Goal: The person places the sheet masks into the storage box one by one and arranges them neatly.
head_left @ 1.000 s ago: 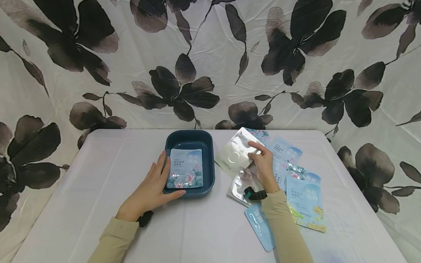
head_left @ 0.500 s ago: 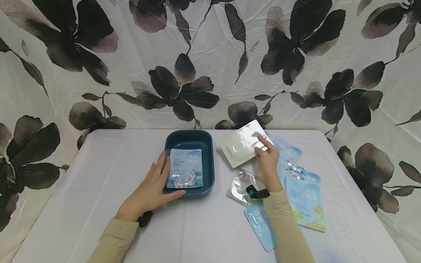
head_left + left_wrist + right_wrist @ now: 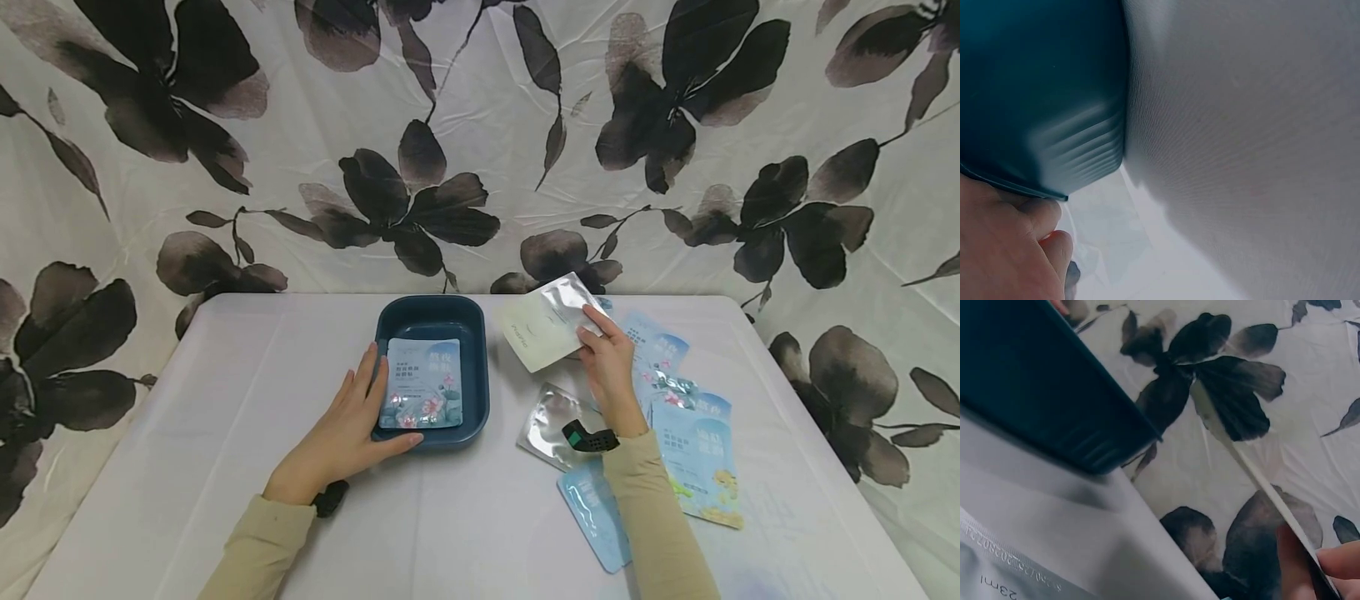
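Observation:
My right hand [image 3: 611, 375] pinches a pale cream and silver sheet mask packet [image 3: 536, 329] by its right edge, tilted above the table. In the right wrist view the packet [image 3: 1272, 497] appears edge-on between thumb and fingers. My left hand [image 3: 341, 442] rests on the left side of a dark blue tray [image 3: 478, 392], its fingers straight and spread along the rim. Inside the tray lies a light blue sheet mask packet [image 3: 423, 383] with pink flowers. The left wrist view has the tray's ribbed outer wall [image 3: 1079, 137] beside the hand's curved fingers.
A silver packet [image 3: 553, 425] lies below my right hand, and a blue packet [image 3: 592, 517] partly under my right forearm. Several more blue packets [image 3: 697, 458] overlap at the right. The white table [image 3: 300, 350] ends at a floral curtain [image 3: 540, 208].
My right hand lifted the cream and silver packet off the pile and swung it slightly right, then a little back left. The left hand and tray have stayed in place.

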Demonstrator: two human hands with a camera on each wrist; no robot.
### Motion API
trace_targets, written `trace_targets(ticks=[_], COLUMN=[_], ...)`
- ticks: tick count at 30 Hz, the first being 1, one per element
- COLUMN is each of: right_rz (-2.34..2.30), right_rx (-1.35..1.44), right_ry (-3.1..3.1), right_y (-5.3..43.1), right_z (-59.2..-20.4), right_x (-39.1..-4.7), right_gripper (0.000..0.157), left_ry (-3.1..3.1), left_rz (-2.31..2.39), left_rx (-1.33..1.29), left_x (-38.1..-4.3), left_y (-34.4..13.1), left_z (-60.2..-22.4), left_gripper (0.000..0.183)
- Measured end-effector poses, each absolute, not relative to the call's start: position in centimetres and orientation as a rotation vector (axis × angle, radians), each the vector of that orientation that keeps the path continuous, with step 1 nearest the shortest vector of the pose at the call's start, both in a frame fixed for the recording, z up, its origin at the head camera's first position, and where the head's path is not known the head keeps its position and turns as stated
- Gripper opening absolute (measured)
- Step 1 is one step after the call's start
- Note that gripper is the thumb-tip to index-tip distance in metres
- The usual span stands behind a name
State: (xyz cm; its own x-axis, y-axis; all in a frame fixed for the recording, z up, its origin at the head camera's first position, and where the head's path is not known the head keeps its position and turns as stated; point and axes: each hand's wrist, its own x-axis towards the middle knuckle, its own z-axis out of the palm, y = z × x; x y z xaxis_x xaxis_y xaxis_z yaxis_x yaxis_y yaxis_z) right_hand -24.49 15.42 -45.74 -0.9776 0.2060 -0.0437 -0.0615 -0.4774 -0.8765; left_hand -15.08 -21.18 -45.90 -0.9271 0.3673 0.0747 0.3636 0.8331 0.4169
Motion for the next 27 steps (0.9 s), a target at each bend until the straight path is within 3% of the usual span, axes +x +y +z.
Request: trace_targets(ticks=[12,27], right_rz=[2.708,2.769], right_rx=[-0.065,0.38], right_ry=[-1.542,-1.803], right_y=[14.0,11.6], right_z=[-45.2,-45.4], right_x=[-24.2,-24.2], right_gripper=[0.058,0.063], left_ry=[2.987,3.013], left_rz=[0.693,0.663], left_rx=[0.6,0.617], left_x=[-15.1,-15.0], left_y=[-21.2,-21.2], left_z=[-45.8,-45.8], left_gripper=[0.12,0.124])
